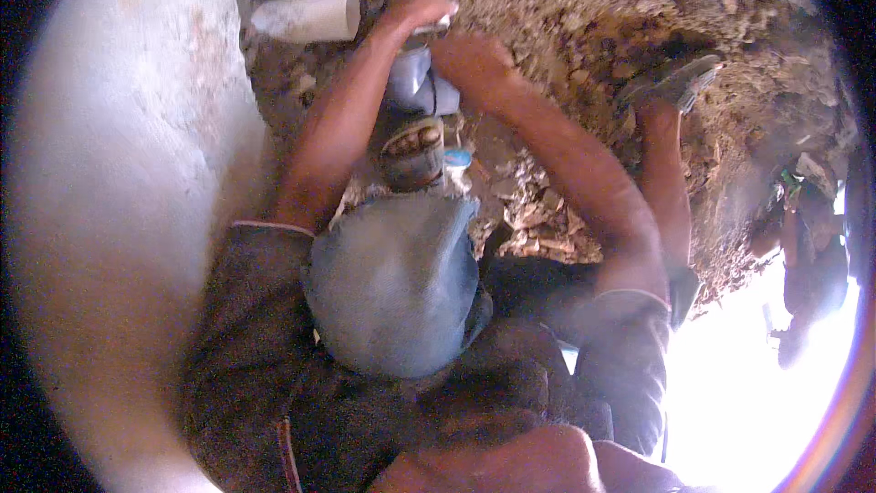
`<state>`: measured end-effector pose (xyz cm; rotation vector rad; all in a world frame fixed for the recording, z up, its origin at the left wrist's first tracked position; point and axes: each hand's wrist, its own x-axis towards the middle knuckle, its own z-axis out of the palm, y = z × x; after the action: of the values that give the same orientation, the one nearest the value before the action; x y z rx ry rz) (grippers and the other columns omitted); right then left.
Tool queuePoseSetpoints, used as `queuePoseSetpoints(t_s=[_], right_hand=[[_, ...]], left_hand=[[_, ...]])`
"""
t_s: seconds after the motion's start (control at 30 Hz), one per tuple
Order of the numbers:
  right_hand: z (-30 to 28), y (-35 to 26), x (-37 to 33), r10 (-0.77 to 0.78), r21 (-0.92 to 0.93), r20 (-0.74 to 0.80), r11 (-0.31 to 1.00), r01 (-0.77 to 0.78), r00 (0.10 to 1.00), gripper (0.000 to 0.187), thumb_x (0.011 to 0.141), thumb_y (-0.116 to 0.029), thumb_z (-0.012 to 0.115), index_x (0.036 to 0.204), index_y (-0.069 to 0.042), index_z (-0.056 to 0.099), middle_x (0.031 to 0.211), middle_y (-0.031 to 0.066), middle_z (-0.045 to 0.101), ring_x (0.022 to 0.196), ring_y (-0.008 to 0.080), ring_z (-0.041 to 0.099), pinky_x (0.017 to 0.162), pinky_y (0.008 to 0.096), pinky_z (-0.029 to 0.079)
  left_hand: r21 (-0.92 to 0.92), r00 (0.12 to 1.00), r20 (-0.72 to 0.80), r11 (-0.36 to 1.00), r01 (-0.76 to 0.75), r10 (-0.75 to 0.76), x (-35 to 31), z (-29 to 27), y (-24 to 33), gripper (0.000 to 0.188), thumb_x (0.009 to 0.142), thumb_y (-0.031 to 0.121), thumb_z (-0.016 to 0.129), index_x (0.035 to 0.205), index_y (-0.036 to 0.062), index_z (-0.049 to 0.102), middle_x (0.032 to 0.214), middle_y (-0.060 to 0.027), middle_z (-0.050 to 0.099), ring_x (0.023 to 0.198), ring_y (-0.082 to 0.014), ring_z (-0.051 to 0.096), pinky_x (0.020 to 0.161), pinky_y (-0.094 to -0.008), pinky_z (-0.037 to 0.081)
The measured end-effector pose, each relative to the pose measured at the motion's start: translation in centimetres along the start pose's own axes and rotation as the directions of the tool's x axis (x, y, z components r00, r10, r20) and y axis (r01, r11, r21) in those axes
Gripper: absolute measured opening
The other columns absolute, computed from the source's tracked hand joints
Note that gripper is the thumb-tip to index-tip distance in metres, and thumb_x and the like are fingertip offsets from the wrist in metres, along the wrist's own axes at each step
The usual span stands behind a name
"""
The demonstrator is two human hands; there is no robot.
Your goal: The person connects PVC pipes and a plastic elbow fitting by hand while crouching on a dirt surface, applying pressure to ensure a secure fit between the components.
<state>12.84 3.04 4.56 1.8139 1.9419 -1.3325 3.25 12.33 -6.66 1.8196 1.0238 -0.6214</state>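
Neither of my hands can be made out; some blurred bare skin (pixel 493 466) lies at the lower edge, and I cannot tell which part it is. Just ahead, a co-worker in a blue-grey cap (pixel 392 283) squats with both arms stretched forward. That person's left hand (pixel 422 2) is closed around something small and pale. Their right hand (pixel 474 64) is closed beside it, at the top of a grey pipe-like piece (pixel 411 82). What exactly these fingers hold is hidden. Below the grey piece is the co-worker's sandalled foot (pixel 411 155).
A white pipe (pixel 310 16) lies on rubble beside a pale wall (pixel 128 173). A small white container with a blue lid (pixel 458 161) stands near the co-worker's foot. Broken earth and stones (pixel 584 0) cover the ground. Another person (pixel 812 256) is at the far right by bright light.
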Motion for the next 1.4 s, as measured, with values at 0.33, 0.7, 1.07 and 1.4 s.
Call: queuePoseSetpoints(t_s=[0.33,0.7,1.07,1.4], right_hand=[[1.0,-0.7,-0.7,0.057,-0.063,-0.006,0.996,-0.058,0.998,0.017,0.08,-0.01,0.051,0.085,-0.001,0.065,0.086,0.0183,0.065,0.08,0.0329,0.066,0.066,0.0439,0.054],[1.7,-0.3,-0.4,0.037,-0.121,-0.013,0.992,-0.039,0.999,0.023,0.084,-0.016,0.049,0.092,-0.003,0.066,0.092,0.018,0.065,0.085,0.031,0.066,0.069,0.0438,0.055],[3.2,1.4,2.0,0.014,-0.04,-0.097,0.999,-0.018,0.995,0.015,0.079,-0.007,0.051,0.086,-0.001,0.064,0.085,0.0193,0.065,0.08,0.0346,0.065,0.067,0.0439,0.053],[1.4,0.7,0.8,0.102,0.038,0.0,0.994,-0.102,0.995,0.016,0.079,-0.009,0.053,0.085,0.001,0.064,0.09,0.0208,0.064,0.085,0.034,0.065,0.068,0.0438,0.054]], left_hand=[[-0.033,0.998,-0.013,0.998,-0.056,0.056,-0.3,0.1,0.4,0.038,0.071,0.035,0.063,0.077,-0.0022,0.066,0.076,-0.023,0.063,0.071,-0.0362,0.062,0.067,-0.0435,0.048],[-0.012,1.0,-0.002,1.0,-0.028,0.028,-0.9,-1.3,2.4,0.038,0.069,0.036,0.063,0.08,-0.0003,0.067,0.083,-0.025,0.063,0.08,-0.0373,0.063,0.073,-0.0442,0.049],[-0.052,0.994,-0.081,0.995,-0.083,0.079,-0.1,-0.5,1.4,0.037,0.072,0.037,0.065,0.069,0.0006,0.065,0.062,-0.0139,0.061,0.055,-0.0264,0.058,0.055,-0.0415,0.045],[-0.042,0.998,-0.029,0.998,-0.055,0.053,-0.1,-1.5,1.7,0.038,0.068,0.037,0.063,0.075,-0.0003,0.067,0.075,-0.0214,0.064,0.073,-0.0352,0.064,0.069,-0.0429,0.049]])
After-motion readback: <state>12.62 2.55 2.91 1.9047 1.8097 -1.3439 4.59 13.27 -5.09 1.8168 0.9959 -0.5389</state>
